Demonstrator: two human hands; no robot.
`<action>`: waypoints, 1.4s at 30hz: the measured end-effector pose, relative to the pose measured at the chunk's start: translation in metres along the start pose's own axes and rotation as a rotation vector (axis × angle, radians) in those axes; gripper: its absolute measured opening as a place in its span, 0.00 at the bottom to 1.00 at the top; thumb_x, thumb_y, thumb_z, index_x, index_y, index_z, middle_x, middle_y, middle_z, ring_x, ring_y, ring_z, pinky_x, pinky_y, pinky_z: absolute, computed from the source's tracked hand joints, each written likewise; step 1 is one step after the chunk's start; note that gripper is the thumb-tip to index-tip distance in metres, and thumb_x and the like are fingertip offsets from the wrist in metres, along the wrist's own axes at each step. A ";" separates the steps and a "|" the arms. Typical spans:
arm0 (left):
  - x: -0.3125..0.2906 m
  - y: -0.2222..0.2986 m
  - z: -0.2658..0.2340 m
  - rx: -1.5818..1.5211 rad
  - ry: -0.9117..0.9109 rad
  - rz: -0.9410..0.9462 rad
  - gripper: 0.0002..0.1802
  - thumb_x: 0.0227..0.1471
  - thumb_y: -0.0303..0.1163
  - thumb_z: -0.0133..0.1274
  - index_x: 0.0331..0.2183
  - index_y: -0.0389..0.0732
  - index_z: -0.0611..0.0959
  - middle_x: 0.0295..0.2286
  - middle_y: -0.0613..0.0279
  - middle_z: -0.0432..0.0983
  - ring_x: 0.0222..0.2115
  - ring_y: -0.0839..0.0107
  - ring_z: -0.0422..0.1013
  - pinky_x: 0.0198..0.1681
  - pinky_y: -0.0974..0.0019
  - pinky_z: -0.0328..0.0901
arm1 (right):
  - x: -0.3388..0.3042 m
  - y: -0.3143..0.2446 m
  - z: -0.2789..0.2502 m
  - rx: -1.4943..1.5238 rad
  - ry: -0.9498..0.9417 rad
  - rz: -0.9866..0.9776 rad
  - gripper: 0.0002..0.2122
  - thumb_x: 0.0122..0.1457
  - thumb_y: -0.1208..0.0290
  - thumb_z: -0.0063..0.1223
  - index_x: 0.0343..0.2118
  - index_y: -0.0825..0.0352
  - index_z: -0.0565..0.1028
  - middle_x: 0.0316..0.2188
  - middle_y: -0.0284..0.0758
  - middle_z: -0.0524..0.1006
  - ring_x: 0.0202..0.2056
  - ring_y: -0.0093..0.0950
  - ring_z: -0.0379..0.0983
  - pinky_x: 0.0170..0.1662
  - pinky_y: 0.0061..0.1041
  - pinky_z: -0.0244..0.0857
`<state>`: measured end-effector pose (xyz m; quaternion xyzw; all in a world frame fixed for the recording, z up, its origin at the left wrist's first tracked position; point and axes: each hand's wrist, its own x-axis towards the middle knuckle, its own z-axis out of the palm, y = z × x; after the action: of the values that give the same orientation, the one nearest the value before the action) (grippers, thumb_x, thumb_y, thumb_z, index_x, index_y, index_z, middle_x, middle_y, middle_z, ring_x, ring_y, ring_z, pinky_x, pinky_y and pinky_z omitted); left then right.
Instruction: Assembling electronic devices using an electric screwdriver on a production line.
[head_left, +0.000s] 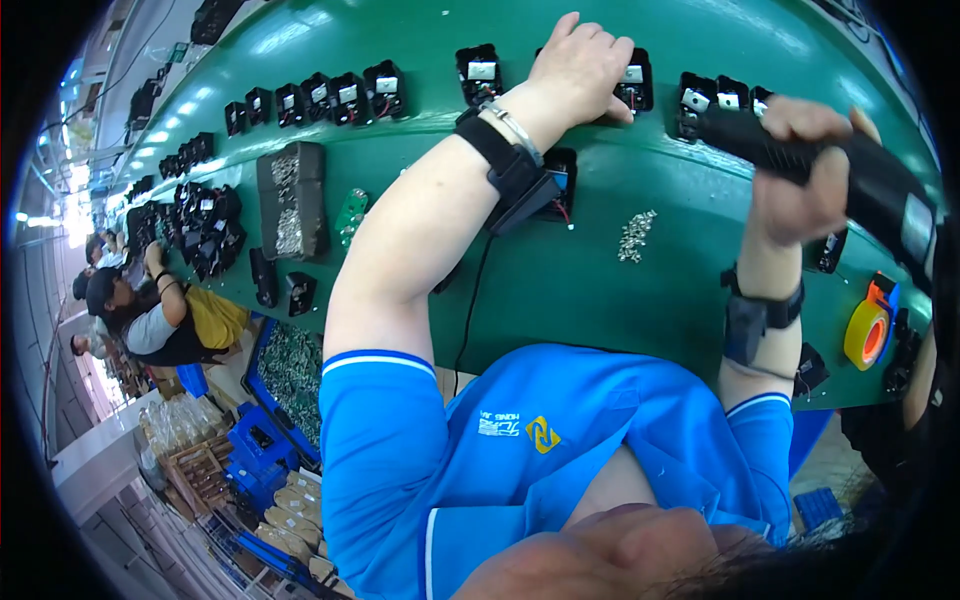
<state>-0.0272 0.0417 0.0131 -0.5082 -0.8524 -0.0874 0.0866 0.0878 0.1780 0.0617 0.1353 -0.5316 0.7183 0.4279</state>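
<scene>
My left hand [583,78] is at the far side of the green table, fingers bent over a small black plastic housing [637,82] with a silver metal plate inside; the hand covers part of it. Wrapped in my right hand [808,185] is a black power screwdriver [760,143], slanting down to the left. Its front end is beside another black housing [697,93], where more housings with metal plates stand in a row. Whether its bit touches a screw is too small to tell. Loose silver screws [636,236] lie in a small pile between my arms.
More black housings [347,97] line the table's far left. A dark bin [291,205] holds small metal parts beside a green circuit board [352,215]. A yellow tape roll [866,332] is at the right. A black cable [478,300] crosses the near edge. A co-worker [150,310] works at left.
</scene>
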 end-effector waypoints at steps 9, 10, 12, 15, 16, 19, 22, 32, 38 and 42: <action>-0.084 0.024 -0.079 -0.226 -0.129 0.018 0.37 0.18 0.40 0.59 0.37 0.35 0.67 0.35 0.53 0.62 0.38 0.58 0.58 0.42 0.61 0.54 | -0.049 -0.057 -0.026 -0.117 0.084 0.140 0.19 0.45 0.63 0.40 0.39 0.66 0.57 0.20 0.32 0.64 0.20 0.23 0.58 0.26 0.24 0.54; -0.101 0.027 -0.080 -0.203 -0.135 0.007 0.41 0.18 0.39 0.60 0.39 0.35 0.64 0.37 0.52 0.60 0.40 0.57 0.56 0.43 0.60 0.52 | -0.051 -0.058 -0.022 -0.104 0.106 0.158 0.19 0.45 0.63 0.40 0.39 0.66 0.57 0.20 0.32 0.64 0.21 0.23 0.58 0.25 0.24 0.53; -0.116 0.031 -0.073 -0.203 -0.182 -0.046 0.45 0.17 0.36 0.60 0.43 0.35 0.58 0.40 0.53 0.56 0.42 0.56 0.53 0.46 0.58 0.48 | -0.052 -0.058 -0.016 -0.067 0.098 0.156 0.18 0.45 0.64 0.40 0.39 0.66 0.58 0.20 0.32 0.64 0.21 0.23 0.59 0.25 0.24 0.53; -0.124 0.035 -0.058 -0.152 -0.130 -0.121 0.43 0.19 0.38 0.60 0.41 0.35 0.59 0.38 0.54 0.58 0.43 0.60 0.53 0.47 0.57 0.46 | -0.053 -0.060 -0.007 -0.016 0.094 0.170 0.18 0.46 0.64 0.40 0.39 0.67 0.58 0.20 0.33 0.65 0.21 0.23 0.59 0.25 0.24 0.53; -0.123 0.034 -0.057 -0.147 -0.128 -0.122 0.43 0.19 0.38 0.60 0.41 0.35 0.59 0.38 0.54 0.58 0.43 0.60 0.53 0.47 0.57 0.46 | -0.055 -0.060 -0.007 -0.008 0.091 0.179 0.18 0.45 0.64 0.41 0.39 0.67 0.58 0.20 0.33 0.65 0.21 0.23 0.59 0.25 0.24 0.54; -0.123 0.029 -0.054 -0.116 -0.090 -0.125 0.39 0.19 0.35 0.59 0.39 0.36 0.62 0.35 0.54 0.61 0.40 0.59 0.56 0.47 0.56 0.46 | -0.059 -0.062 -0.006 -0.006 0.087 0.182 0.18 0.45 0.64 0.41 0.39 0.67 0.58 0.20 0.33 0.65 0.21 0.24 0.59 0.25 0.24 0.54; -0.129 0.015 -0.058 -0.057 -0.061 -0.163 0.38 0.19 0.37 0.60 0.37 0.37 0.63 0.33 0.56 0.61 0.40 0.61 0.56 0.47 0.57 0.45 | -0.061 -0.068 -0.011 -0.038 0.114 0.179 0.18 0.45 0.64 0.41 0.39 0.67 0.58 0.20 0.32 0.65 0.21 0.23 0.59 0.25 0.24 0.54; -0.124 0.045 -0.093 -0.077 -0.082 -0.135 0.39 0.18 0.37 0.59 0.38 0.39 0.63 0.35 0.59 0.61 0.39 0.61 0.56 0.44 0.56 0.47 | -0.066 -0.072 -0.024 -0.077 0.153 0.183 0.17 0.46 0.64 0.40 0.39 0.66 0.59 0.20 0.32 0.65 0.21 0.23 0.59 0.26 0.24 0.53; -0.086 0.105 -0.030 -0.476 0.052 -0.128 0.10 0.31 0.31 0.52 0.23 0.41 0.73 0.22 0.62 0.65 0.27 0.65 0.61 0.30 0.65 0.57 | -0.059 -0.068 -0.030 -0.024 0.170 0.193 0.17 0.46 0.64 0.39 0.39 0.66 0.59 0.20 0.32 0.65 0.21 0.23 0.59 0.25 0.23 0.52; -0.063 0.116 -0.018 -0.285 -0.159 -0.172 0.08 0.32 0.31 0.51 0.22 0.41 0.74 0.22 0.61 0.66 0.26 0.64 0.61 0.28 0.65 0.57 | -0.055 -0.076 -0.039 -0.021 0.191 0.191 0.17 0.46 0.64 0.39 0.39 0.66 0.59 0.20 0.31 0.64 0.20 0.23 0.58 0.25 0.23 0.52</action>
<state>0.1058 0.0376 0.0227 -0.4457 -0.8759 -0.1740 -0.0617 0.1885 0.1918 0.0592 0.0105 -0.5064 0.7598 0.4076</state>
